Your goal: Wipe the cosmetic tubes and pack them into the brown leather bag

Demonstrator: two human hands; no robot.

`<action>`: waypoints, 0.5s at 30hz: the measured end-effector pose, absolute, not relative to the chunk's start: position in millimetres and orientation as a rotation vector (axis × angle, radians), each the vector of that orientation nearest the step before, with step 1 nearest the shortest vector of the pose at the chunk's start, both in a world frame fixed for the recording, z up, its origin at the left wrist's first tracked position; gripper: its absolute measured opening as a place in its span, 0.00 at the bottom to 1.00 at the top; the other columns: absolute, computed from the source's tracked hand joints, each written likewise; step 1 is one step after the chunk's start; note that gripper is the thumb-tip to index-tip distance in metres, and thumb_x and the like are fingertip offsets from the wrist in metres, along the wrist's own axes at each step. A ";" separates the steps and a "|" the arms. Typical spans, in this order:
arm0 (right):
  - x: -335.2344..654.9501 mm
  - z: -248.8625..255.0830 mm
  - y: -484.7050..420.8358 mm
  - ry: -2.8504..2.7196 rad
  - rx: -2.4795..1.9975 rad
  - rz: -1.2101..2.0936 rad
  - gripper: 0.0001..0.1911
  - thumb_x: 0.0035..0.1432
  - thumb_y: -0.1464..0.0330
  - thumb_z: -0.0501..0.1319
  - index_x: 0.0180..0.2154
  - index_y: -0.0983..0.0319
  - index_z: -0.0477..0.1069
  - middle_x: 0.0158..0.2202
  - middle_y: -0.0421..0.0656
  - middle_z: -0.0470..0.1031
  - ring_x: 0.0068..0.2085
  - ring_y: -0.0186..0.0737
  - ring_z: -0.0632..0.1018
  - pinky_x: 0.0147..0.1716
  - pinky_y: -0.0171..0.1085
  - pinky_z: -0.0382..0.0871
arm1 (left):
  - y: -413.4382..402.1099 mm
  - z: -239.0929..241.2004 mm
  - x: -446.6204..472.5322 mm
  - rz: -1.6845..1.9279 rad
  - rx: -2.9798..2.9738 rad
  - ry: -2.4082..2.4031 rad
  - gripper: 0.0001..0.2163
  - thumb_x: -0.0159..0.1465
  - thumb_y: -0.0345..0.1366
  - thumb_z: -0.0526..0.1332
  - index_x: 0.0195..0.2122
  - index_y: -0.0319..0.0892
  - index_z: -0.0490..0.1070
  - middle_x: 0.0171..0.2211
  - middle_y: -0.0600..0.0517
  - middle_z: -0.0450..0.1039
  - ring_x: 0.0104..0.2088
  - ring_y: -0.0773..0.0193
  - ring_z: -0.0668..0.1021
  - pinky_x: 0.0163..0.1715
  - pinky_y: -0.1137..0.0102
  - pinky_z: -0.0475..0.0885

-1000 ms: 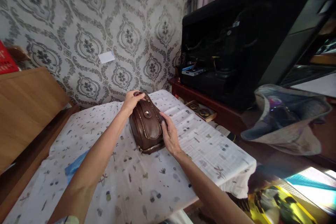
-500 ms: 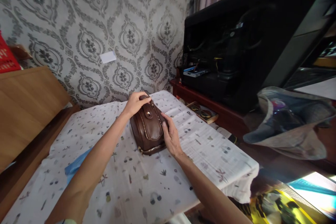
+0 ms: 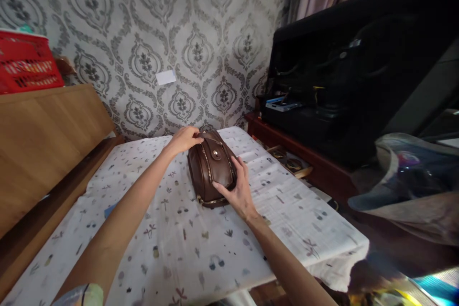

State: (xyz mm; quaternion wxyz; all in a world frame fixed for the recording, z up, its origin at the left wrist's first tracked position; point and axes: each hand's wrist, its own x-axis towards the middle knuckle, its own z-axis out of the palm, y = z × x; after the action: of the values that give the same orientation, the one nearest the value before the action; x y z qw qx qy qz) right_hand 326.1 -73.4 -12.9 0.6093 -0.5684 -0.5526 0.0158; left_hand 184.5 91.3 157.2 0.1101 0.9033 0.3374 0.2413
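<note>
A small brown leather bag [image 3: 211, 167] with gold zips and a snap flap lies on a table under a white patterned cloth [image 3: 172, 229]. My left hand [image 3: 184, 137] rests on the bag's far end, its fingers curled over the top edge. My right hand [image 3: 238, 189] lies against the bag's near right side, thumb across the front and fingers along the flank. Both hands press on the bag from opposite ends.
A wooden board [image 3: 43, 138] leans at the left with a red crate [image 3: 27, 62] on top. A dark cabinet with a black TV [image 3: 344, 81] stands at the right. A grey bundle [image 3: 412, 186] lies at the far right. Patterned wallpaper [image 3: 161, 33] is behind.
The view has shifted left and slightly back. My right hand has slid toward the bag's near corner. My left hand stays on the far end.
</note>
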 end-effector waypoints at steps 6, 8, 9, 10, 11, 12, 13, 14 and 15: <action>329.1 -12.9 -72.3 -1.278 -1.308 0.027 0.41 0.58 0.50 0.66 0.66 0.60 0.57 0.65 0.56 0.58 0.68 0.57 0.61 0.67 0.60 0.56 | 83.9 159.8 180.8 0.752 2.635 1.036 0.10 0.54 0.31 0.64 0.18 0.44 0.68 0.17 0.54 0.65 0.26 0.58 0.72 0.31 0.68 0.61; 329.7 -13.7 -71.5 -1.278 -1.302 0.018 0.40 0.58 0.51 0.66 0.66 0.59 0.57 0.65 0.55 0.59 0.68 0.56 0.62 0.67 0.60 0.57 | 78.3 161.9 179.5 0.742 2.629 1.026 0.10 0.54 0.32 0.64 0.17 0.44 0.68 0.16 0.55 0.65 0.25 0.59 0.72 0.30 0.68 0.61; 329.9 -14.0 -71.1 -1.281 -1.299 0.014 0.41 0.58 0.51 0.66 0.66 0.58 0.57 0.65 0.55 0.59 0.68 0.56 0.62 0.67 0.60 0.57 | 75.2 162.5 178.9 0.736 2.627 1.019 0.10 0.54 0.32 0.64 0.17 0.44 0.68 0.16 0.55 0.65 0.25 0.60 0.71 0.29 0.68 0.60; 330.0 -14.2 -70.9 -1.283 -1.296 0.009 0.41 0.58 0.51 0.66 0.66 0.57 0.57 0.65 0.54 0.60 0.68 0.57 0.62 0.67 0.60 0.58 | 72.0 162.9 178.3 0.729 2.626 1.007 0.10 0.55 0.33 0.64 0.17 0.44 0.68 0.16 0.55 0.65 0.24 0.60 0.71 0.29 0.68 0.60; 330.0 -14.3 -70.7 -1.287 -1.295 0.003 0.41 0.58 0.51 0.67 0.67 0.57 0.57 0.65 0.54 0.60 0.67 0.57 0.62 0.66 0.61 0.58 | 69.0 163.0 177.7 0.724 2.625 0.992 0.10 0.55 0.34 0.64 0.17 0.44 0.69 0.16 0.55 0.65 0.24 0.61 0.70 0.28 0.68 0.59; 329.9 -14.3 -70.8 -1.293 -1.293 -0.001 0.42 0.57 0.51 0.67 0.67 0.57 0.57 0.65 0.54 0.60 0.67 0.57 0.62 0.66 0.61 0.58 | 66.5 163.0 177.1 0.717 2.624 0.977 0.10 0.55 0.34 0.63 0.17 0.44 0.69 0.16 0.55 0.65 0.23 0.62 0.70 0.28 0.68 0.58; 329.7 -14.3 -71.0 -1.299 -1.294 -0.001 0.42 0.57 0.51 0.67 0.67 0.57 0.56 0.65 0.54 0.60 0.68 0.57 0.62 0.67 0.61 0.57 | 64.7 162.8 176.5 0.707 2.622 0.964 0.10 0.55 0.34 0.63 0.17 0.44 0.68 0.16 0.55 0.65 0.23 0.62 0.69 0.27 0.68 0.58; 329.4 -14.2 -71.4 -1.304 -1.296 0.002 0.42 0.57 0.51 0.67 0.67 0.56 0.56 0.65 0.54 0.60 0.68 0.58 0.61 0.67 0.61 0.57 | 63.6 162.5 176.0 0.698 2.615 0.952 0.10 0.55 0.35 0.63 0.17 0.44 0.68 0.16 0.55 0.65 0.23 0.63 0.69 0.27 0.69 0.57; 328.9 -14.1 -71.9 -1.307 -1.300 0.005 0.42 0.58 0.51 0.66 0.68 0.56 0.56 0.66 0.53 0.58 0.69 0.58 0.60 0.67 0.62 0.56 | 63.3 162.2 175.6 0.688 2.602 0.945 0.10 0.55 0.35 0.63 0.17 0.44 0.68 0.16 0.55 0.66 0.23 0.63 0.68 0.26 0.69 0.57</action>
State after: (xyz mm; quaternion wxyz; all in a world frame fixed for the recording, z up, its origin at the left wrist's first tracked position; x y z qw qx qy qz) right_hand 328.9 -71.9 -14.1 0.6045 -0.5616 -0.5649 0.0023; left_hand 175.6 63.3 162.2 0.1441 0.9027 0.3278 0.2386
